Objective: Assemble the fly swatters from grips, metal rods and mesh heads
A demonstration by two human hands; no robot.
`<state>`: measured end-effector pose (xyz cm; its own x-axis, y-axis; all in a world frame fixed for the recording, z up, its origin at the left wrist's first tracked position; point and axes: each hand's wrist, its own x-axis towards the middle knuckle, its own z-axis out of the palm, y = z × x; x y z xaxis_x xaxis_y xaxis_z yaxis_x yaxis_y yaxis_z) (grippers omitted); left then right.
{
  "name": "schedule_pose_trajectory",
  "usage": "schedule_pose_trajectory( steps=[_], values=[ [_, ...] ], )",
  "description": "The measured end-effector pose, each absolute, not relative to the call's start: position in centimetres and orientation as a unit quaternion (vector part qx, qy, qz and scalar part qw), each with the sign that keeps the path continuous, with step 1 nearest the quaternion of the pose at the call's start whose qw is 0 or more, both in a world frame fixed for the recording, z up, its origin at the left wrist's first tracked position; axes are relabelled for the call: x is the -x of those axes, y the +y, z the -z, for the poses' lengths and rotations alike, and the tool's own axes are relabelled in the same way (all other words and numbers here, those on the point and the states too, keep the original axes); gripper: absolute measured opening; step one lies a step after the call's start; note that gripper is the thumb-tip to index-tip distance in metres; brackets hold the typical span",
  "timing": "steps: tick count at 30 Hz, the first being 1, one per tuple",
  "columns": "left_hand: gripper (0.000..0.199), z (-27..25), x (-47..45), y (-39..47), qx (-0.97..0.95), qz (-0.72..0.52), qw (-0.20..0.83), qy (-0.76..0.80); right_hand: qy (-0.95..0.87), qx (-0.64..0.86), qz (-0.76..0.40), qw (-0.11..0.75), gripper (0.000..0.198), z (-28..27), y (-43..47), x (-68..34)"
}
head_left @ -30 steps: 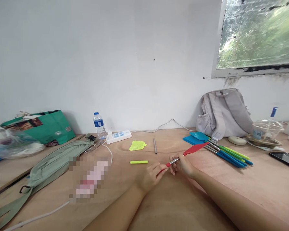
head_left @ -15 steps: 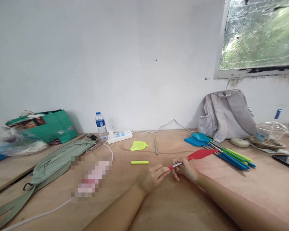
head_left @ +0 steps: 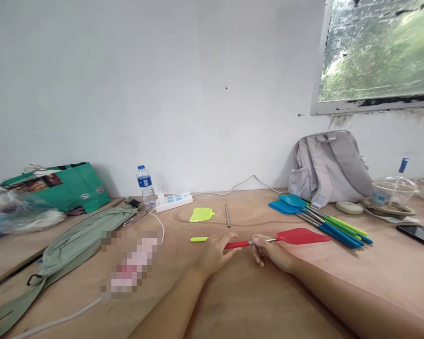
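Note:
A red fly swatter (head_left: 303, 236) lies level across both hands, its perforated head to the right. My left hand (head_left: 217, 254) is closed round its red handle. My right hand (head_left: 273, 250) pinches the silver shaft close to the head. Beyond my left hand lie a yellow-green swatter head (head_left: 201, 214), a loose metal rod (head_left: 228, 215) and a yellow-green handle (head_left: 199, 239), whose right end is partly behind my fingers. To the right of my hands is a pile of swatters with blue heads (head_left: 286, 205) and blue and green handles.
A grey backpack (head_left: 334, 167) leans on the wall at back right, near a clear plastic cup (head_left: 392, 192) and a phone (head_left: 419, 236). On the left are a power strip (head_left: 174, 201), a water bottle (head_left: 146, 186), a grey-green bag (head_left: 81, 238) and a green bag (head_left: 72, 188).
The red swatter has turned from tilted to nearly level, with its head face now visible. My left hand has shifted left along the handle, showing more red grip.

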<state>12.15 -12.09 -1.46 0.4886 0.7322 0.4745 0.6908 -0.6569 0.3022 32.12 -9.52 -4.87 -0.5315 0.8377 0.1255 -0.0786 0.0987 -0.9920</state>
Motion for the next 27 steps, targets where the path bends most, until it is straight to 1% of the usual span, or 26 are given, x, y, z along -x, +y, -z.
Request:
schedule_pose_trajectory(
  steps=[2, 5, 11, 13, 16, 19, 21, 22, 23, 25, 27],
  values=[
    [0.023, 1.1, -12.3, -12.3, -0.863, -0.268, 0.046, 0.426, -0.644, 0.301, -0.585, 0.39, 0.03, 4.4, -10.1, -32.3],
    [0.025, 1.0, -12.9, -12.7, -0.86, -0.256, 0.081, 0.433, -0.632, 0.314, -0.566, 0.426, 0.035, 3.7, -10.7, -32.3],
    [0.028, 0.8, -13.7, -13.6, -0.876, -0.271, 0.14, 0.373, -0.558, 0.284, -0.603, 0.495, 0.034, 3.3, -11.2, -31.3],
    [0.032, 0.6, -13.7, -13.7, -0.882, -0.265, 0.143, 0.362, -0.555, 0.289, -0.594, 0.505, 0.033, 3.2, -11.3, -31.1],
    [0.035, 0.3, -13.4, -13.6, -0.879, -0.262, 0.108, 0.384, -0.558, 0.31, -0.554, 0.534, 0.031, 3.1, -10.7, -31.7],
    [0.034, 0.3, -12.5, -12.7, -0.856, -0.285, 0.068, 0.426, -0.589, 0.364, -0.461, 0.556, 0.032, 3.0, -8.8, -33.7],
    [0.031, 0.7, -11.9, -11.8, -0.827, -0.316, 0.053, 0.462, -0.618, 0.423, -0.356, 0.559, 0.032, 3.2, -7.0, -35.9],
    [0.028, 1.0, -11.5, -11.3, -0.81, -0.333, 0.049, 0.481, -0.631, 0.458, -0.29, 0.555, 0.028, 3.3, -6.1, -37.2],
    [0.026, 1.2, -11.2, -10.8, -0.791, -0.349, 0.047, 0.5, -0.644, 0.502, -0.226, 0.531, 0.023, 3.5, -5.3, -38.6],
    [0.021, 1.7, -10.7, -9.9, -0.758, -0.372, 0.046, 0.534, -0.66, 0.592, -0.123, 0.446, 0.014, 3.8, -4.2, -41.3],
    [0.017, 2.0, -10.3, -9.2, -0.733, -0.378, 0.043, 0.564, -0.655, 0.646, -0.037, 0.39, 0.011, 4.1, -3.7, -43.6]
  ],
)
